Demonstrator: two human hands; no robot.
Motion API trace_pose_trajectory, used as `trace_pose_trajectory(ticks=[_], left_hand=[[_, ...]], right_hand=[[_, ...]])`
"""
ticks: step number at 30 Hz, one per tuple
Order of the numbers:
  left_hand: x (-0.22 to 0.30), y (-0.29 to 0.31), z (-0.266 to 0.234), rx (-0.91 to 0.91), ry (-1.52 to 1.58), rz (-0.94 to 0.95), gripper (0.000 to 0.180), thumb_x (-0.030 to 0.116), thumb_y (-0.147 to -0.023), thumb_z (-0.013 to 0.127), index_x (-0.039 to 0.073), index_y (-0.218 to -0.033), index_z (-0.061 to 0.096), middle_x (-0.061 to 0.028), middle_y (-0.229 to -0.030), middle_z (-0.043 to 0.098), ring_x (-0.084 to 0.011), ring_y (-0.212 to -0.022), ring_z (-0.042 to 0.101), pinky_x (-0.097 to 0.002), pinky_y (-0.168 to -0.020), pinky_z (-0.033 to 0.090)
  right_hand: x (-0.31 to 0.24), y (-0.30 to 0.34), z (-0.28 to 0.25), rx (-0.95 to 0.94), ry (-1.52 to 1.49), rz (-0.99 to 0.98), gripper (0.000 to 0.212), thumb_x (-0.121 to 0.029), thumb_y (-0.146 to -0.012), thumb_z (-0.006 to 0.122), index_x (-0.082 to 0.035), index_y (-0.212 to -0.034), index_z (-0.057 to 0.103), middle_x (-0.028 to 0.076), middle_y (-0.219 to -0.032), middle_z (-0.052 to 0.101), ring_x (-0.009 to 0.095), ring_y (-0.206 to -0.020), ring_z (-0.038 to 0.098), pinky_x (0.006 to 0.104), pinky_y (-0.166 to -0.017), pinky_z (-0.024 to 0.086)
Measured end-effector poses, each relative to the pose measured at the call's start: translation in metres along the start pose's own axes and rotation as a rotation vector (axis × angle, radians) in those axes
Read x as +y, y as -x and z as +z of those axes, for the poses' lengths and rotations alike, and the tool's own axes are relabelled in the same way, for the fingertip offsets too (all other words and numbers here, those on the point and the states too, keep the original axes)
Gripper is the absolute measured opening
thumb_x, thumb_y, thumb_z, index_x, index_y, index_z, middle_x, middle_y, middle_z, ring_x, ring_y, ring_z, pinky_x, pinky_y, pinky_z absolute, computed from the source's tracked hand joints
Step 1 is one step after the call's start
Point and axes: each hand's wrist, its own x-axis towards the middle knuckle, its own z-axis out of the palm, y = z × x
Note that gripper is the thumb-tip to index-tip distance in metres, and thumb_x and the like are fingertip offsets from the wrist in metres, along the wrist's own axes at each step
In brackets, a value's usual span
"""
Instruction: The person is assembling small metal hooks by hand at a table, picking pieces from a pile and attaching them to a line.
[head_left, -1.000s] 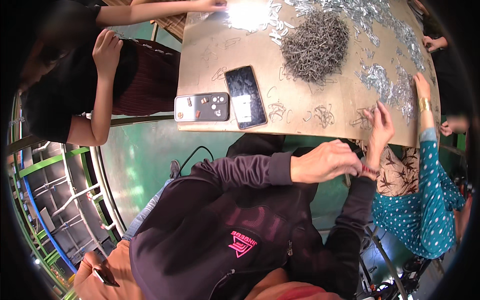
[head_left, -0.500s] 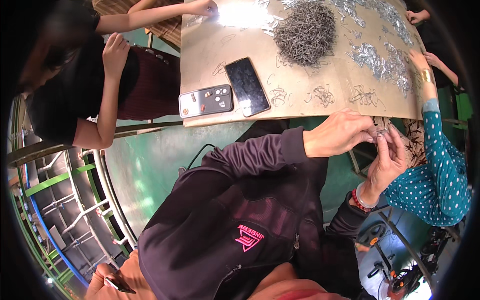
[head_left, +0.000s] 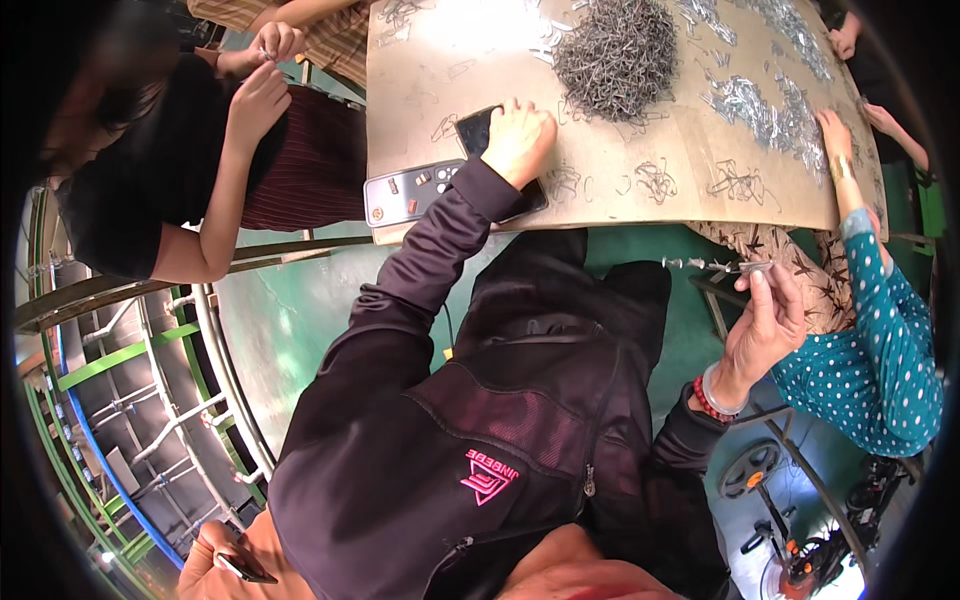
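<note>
My left hand reaches over a dark phone on the table, covering its middle. Its fingers are bent and slightly apart, with the tips near the tabletop; I see nothing held in them. Past the table's front edge, my right hand, with a red bead bracelet and a pale bangle, pinches a thin wire. Small shiny pieces sit along that wire, and its end points left. Thin bent wires lie in loose clusters along the front of the table.
A second phone or grey case lies at the front left corner. Beyond is a heap of grey metal pieces, with shiny clear pieces spread to its right. Co-workers sit left and right; one wears a dotted teal sleeve.
My left hand has left my right hand and moved left and forward, over the dark phone. My right hand stays almost in place, its wire now in plain sight. The left co-worker's hands have come together.
</note>
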Motion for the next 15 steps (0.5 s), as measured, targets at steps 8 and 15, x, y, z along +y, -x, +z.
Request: trace_pose_trajectory(ticks=[8,15], left_hand=[[0.012,0.001,0.016,0.174,0.109,0.031,0.011,0.012,-0.071,0.059,0.006,-0.079,0.059,-0.0097,-0.077,0.059,-0.0255,-0.078,0.058,-0.0365,-0.064,0.046],[-0.004,-0.054,0.048,0.364,0.058,-0.117,0.007,0.005,-0.064,0.057,0.004,-0.069,0.063,-0.0161,-0.066,0.061,-0.0301,-0.063,0.062,-0.0379,-0.055,0.049]], right_hand=[[0.009,-0.003,-0.015,0.014,0.019,-0.061,0.023,0.012,-0.078,0.058,0.005,-0.099,0.061,0.015,-0.087,0.063,0.018,-0.075,0.061,0.0250,-0.061,0.049],[0.001,-0.010,-0.016,0.099,0.000,-0.070,0.022,0.014,-0.074,0.061,0.006,-0.095,0.061,0.015,-0.084,0.064,0.017,-0.068,0.062,0.0263,-0.060,0.053]])
